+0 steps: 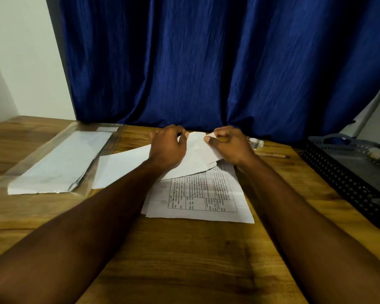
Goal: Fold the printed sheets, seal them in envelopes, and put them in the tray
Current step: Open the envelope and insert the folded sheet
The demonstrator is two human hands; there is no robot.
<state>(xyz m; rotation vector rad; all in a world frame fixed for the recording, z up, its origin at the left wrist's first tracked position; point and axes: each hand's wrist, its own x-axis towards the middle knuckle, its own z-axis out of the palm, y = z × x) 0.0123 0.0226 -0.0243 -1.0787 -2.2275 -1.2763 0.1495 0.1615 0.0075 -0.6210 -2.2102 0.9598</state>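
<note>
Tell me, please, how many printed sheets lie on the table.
2 visible, stacked centrally: the top sheet, and a second sheet peeking out beneath its left edge. More may be hidden underneath.

A deep blue curtain (217, 62) hangs in heavy folds behind the brown wood-grain surface (184, 249), its hem reaching the far edge. A plain white wall (20, 62) stands at the left.

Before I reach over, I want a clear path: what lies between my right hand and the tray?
Head view: a pen and a small whitish object on the table, between right hand and tray.
</note>
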